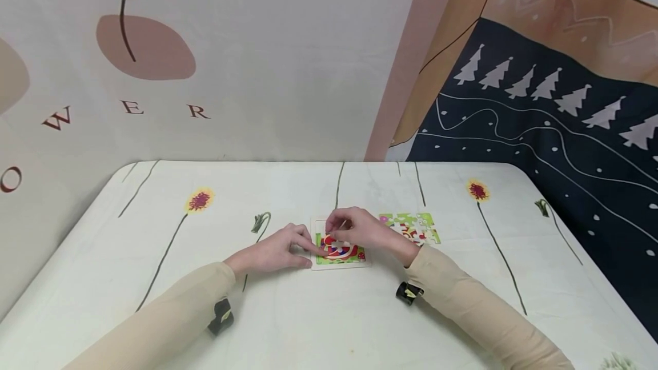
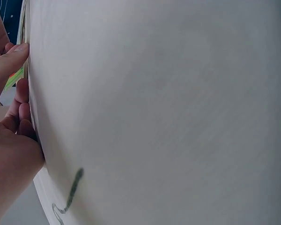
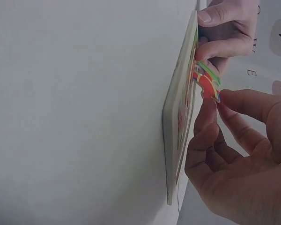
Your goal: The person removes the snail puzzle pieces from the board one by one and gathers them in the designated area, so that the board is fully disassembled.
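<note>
From here I see two hands at work over a small flat puzzle [image 1: 341, 252] on a white table [image 1: 308, 324]. The left hand [image 1: 277, 249] points one straight finger down onto the picture, and its thumb is by the edge. The right hand [image 1: 364, 228] is nearly closed, thumb and finger tips pinching one piece [image 3: 208, 86]. Seen from the head, that hand hides most of the piece; the right wrist view shows it well, thin and tilted, red with yellow, green and blue bits, just over the board [image 3: 171, 154]. That same view shows the board from the side, with a pale, smooth, thick edge and square corners. The left wrist view is mostly plain cloth, with just a sliver of the puzzle behind the fingers. Only the head view shows the other pieces [image 1: 424, 223], bumpy shapes in green, white and red, lying close together to the right, partly behind the right arm. The cloth is soft white, with long-stemmed flowers [image 1: 199, 201] on it.
</note>
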The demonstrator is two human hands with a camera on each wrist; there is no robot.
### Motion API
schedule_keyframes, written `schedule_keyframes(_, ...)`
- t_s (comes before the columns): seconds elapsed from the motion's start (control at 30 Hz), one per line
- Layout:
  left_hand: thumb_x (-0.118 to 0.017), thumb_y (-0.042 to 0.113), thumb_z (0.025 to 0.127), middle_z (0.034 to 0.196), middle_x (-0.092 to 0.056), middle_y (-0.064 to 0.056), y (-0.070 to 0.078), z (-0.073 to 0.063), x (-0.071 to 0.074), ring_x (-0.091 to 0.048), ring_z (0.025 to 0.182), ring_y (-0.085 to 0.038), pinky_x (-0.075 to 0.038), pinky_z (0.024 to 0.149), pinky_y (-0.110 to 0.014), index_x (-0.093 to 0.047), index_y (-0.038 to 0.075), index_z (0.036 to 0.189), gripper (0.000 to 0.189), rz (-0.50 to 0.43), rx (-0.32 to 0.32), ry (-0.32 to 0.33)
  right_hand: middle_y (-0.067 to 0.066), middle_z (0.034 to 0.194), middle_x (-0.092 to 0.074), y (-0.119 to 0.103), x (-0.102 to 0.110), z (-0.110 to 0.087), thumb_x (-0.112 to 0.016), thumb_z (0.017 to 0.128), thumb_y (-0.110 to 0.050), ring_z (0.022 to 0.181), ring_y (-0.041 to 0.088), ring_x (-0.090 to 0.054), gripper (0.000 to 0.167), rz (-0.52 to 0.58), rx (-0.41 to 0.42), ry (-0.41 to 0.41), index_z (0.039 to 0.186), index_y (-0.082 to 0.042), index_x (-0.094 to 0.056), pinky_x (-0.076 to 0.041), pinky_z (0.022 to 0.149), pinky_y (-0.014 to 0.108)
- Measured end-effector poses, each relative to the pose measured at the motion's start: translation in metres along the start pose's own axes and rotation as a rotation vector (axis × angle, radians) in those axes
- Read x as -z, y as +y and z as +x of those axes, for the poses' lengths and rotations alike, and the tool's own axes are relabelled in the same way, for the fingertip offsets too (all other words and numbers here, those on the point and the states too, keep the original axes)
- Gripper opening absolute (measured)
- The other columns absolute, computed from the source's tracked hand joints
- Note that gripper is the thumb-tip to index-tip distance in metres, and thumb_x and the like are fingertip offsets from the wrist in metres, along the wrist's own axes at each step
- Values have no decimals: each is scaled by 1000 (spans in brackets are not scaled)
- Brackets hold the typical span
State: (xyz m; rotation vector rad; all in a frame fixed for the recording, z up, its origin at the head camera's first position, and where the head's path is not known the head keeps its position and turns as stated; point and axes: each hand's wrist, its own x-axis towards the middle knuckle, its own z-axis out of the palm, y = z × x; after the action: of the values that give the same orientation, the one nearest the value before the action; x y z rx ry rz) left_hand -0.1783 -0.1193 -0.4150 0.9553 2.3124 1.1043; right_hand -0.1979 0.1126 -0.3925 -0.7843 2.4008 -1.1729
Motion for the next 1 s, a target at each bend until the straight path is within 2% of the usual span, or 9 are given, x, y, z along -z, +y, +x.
schedule_keyframes(0.37,-74,11,83,95,-55,6,0,0,0,-40,95,-19,-33,81,-38,-76,16,109,26,5,-12,1,0,86,-61,-1,-2,2,-62,90,0,78,13,-55,6,-25,12,8,92,-6,-63,-45,71,26)
schedule_keyframes(0.53,-74,11,84,95,-55,5,-1,0,0,-40,95,-19,-32,81,-38,-76,16,109,26,4,-12,-1,1,85,-63,0,-2,2,-61,91,0,78,14,-56,7,17,27,51,93,-5,-65,-46,71,27)
schedule_keyframes(0.67,-73,10,84,96,-55,5,-1,1,0,-40,95,-19,-32,83,-38,-76,16,110,27,3,-10,-2,1,86,-63,0,0,-1,-61,91,0,78,14,-56,7,57,-2,86,94,-6,-65,-45,70,28)
schedule_keyframes(0.83,-73,11,84,96,-54,6,0,0,-1,-40,96,-18,-32,84,-38,-76,17,109,26,13,13,0,2,85,-63,0,3,-4,-62,91,-1,77,15,-57,5,68,-12,82,93,-4,-65,-45,70,28)
schedule_keyframes(1.0,-74,10,83,96,-55,6,0,0,0,-41,96,-18,-33,84,-38,-76,16,109,27,12,6,6,2,86,-64,4,6,-8,-62,90,-1,77,14,-58,5,94,-18,63,94,-3,-65,-46,70,28)
